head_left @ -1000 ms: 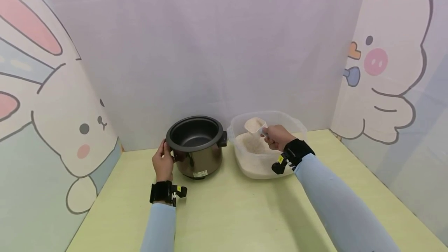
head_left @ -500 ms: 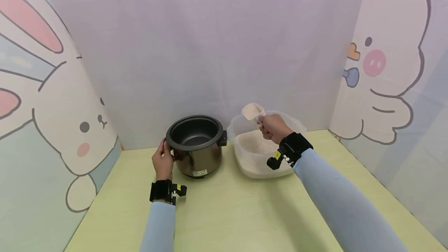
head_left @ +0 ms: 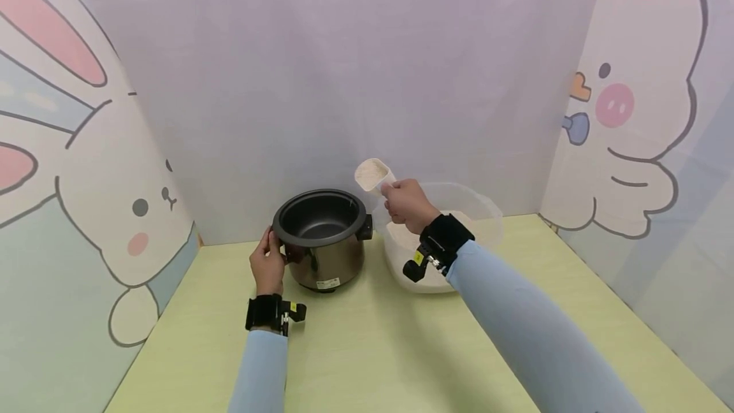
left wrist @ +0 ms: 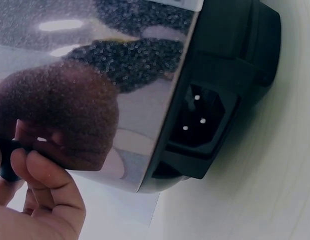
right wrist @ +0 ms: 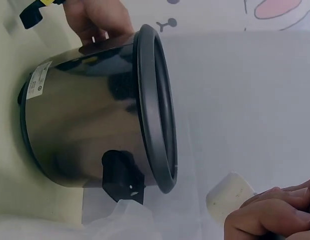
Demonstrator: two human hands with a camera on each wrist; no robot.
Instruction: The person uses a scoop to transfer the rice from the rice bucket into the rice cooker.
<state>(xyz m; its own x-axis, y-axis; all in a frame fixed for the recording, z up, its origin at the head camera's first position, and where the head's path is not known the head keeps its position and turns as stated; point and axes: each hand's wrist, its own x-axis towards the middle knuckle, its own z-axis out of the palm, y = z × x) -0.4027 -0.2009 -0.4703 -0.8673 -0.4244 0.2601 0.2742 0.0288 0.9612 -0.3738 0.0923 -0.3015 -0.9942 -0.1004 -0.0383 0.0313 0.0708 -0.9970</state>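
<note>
I see a grain-filled scoop [head_left: 387, 180] held at the head view's centre.
The right hand [head_left: 408, 204] has fingers clamped on it; the left hand [head_left: 267, 268] clamps fingers round the cooker [head_left: 329, 263]'s side handle [left wrist: 9, 170], left of centre.

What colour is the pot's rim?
The rim is dark grey, showing best in the right wrist view.

Print on the label [right wrist: 39, 80] is illegibly small, and the right hand [head_left: 410, 204] partly hides the scoop [head_left: 371, 174].
</note>
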